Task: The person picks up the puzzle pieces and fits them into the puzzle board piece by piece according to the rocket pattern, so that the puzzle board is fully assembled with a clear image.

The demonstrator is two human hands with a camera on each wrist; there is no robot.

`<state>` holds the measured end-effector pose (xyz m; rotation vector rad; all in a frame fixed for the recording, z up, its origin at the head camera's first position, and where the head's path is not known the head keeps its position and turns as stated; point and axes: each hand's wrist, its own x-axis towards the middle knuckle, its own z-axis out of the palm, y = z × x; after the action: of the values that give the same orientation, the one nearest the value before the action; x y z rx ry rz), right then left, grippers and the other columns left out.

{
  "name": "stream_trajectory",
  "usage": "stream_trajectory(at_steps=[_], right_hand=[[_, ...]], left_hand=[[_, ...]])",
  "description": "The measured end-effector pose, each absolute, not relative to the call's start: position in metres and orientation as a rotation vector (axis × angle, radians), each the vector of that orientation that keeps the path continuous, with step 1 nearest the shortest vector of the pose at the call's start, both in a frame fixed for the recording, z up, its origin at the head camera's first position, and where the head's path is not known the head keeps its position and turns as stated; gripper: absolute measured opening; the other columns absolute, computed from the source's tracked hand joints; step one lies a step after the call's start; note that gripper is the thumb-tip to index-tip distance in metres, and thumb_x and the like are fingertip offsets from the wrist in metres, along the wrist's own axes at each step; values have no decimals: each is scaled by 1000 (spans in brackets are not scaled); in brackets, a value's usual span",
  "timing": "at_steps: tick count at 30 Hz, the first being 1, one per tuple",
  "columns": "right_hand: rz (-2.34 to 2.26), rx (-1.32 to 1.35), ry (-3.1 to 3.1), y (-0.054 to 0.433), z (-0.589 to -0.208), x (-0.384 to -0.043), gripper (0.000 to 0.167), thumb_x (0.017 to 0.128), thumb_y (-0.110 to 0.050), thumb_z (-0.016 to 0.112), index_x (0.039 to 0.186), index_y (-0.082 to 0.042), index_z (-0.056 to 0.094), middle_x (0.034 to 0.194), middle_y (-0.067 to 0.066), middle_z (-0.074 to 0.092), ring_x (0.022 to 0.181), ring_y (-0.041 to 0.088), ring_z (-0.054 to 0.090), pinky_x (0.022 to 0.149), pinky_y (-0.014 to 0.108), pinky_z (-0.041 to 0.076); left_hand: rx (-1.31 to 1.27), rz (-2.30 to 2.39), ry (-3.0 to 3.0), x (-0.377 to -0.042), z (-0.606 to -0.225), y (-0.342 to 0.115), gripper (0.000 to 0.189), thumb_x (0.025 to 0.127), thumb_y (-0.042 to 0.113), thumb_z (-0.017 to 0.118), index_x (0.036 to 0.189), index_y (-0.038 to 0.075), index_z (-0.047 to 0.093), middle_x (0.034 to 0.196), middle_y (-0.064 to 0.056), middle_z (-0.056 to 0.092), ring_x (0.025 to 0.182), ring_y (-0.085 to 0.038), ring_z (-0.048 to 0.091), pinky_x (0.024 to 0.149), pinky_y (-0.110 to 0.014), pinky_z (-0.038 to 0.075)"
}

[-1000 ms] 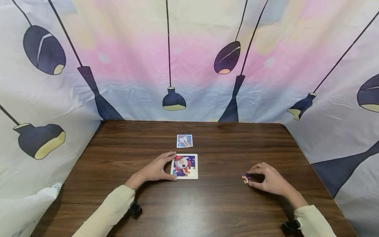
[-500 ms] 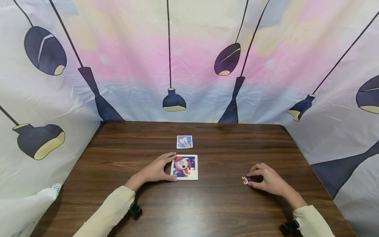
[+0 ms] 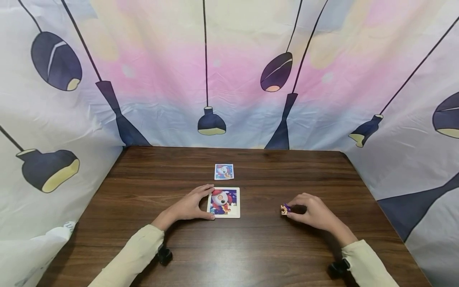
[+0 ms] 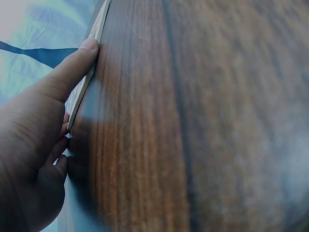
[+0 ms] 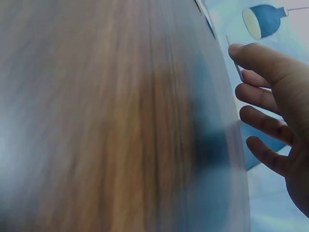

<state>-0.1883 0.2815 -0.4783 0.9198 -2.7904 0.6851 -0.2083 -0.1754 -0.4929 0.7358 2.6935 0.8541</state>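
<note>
A square jigsaw puzzle in a white frame (image 3: 224, 197), showing a round white character on purple, lies mid-table with a pale gap at its lower right. My left hand (image 3: 188, 205) grips its left side, thumb at the near corner and fingers at the far corner; in the left wrist view the thumb lies along the frame's thin edge (image 4: 83, 92). To the right, my right hand (image 3: 312, 211) pinches a small purple and orange puzzle piece (image 3: 285, 209) between thumb and fingers. Edge-on in the right wrist view, that piece (image 5: 238, 69) is raised above the tabletop.
A small picture card (image 3: 224, 172) with the same character lies just beyond the puzzle. The dark wooden table (image 3: 229, 247) meets a cloth backdrop (image 3: 161, 71) printed with lamps at its back and sides. A white bag-like thing (image 3: 39, 247) is at the left edge.
My right hand has moved left and slightly away from me with the puzzle piece, closer to the puzzle. The left hand and the frame have stayed in place.
</note>
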Motion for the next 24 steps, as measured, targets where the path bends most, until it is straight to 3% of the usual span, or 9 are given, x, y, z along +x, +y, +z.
stream_trajectory(at_steps=[24], right_hand=[[674,1130,-2677,203,-475,-207,23,86,-40,83,100,-21,80,95,-13,72,89,6,62,76,32,54]], left_hand=[[730,864,2702,-207,-492,-175,108,75,64,83,158,9,39,166,-10,30,153,-34,26,115,-59,33]])
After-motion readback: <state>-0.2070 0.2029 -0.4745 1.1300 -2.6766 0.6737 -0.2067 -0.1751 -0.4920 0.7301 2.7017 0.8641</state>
